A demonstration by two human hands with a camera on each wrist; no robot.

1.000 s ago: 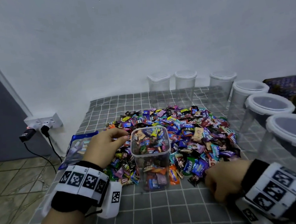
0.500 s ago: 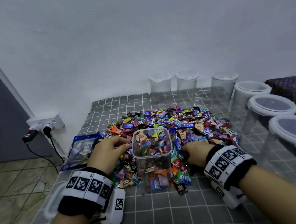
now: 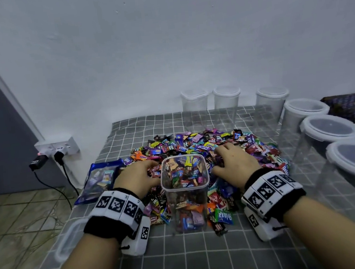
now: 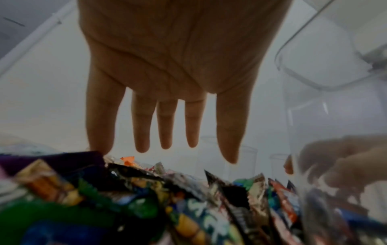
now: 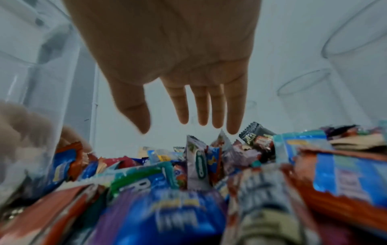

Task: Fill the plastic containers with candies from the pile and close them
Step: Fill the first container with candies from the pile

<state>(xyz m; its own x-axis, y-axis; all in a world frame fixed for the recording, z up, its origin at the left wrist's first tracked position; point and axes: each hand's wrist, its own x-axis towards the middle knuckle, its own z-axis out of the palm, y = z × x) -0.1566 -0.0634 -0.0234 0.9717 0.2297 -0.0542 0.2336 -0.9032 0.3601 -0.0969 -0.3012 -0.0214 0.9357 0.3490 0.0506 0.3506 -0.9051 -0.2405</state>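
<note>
Our open container (image 3: 185, 190) looks nearly full; left hand (image 3: 136, 178) and right hand (image 3: 235, 165) flank it, fingers spread, empty, with the lidded empties (image 3: 273, 102) behind still unfilled.

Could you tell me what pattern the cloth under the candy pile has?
The cloth is dark grey with a white grid; the head view shows it best.

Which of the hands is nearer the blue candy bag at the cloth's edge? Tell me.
Left. The left hand rests on the candy pile just beside the blue candy bag; the right hand is beyond the open container, on the pile's far side.
</note>
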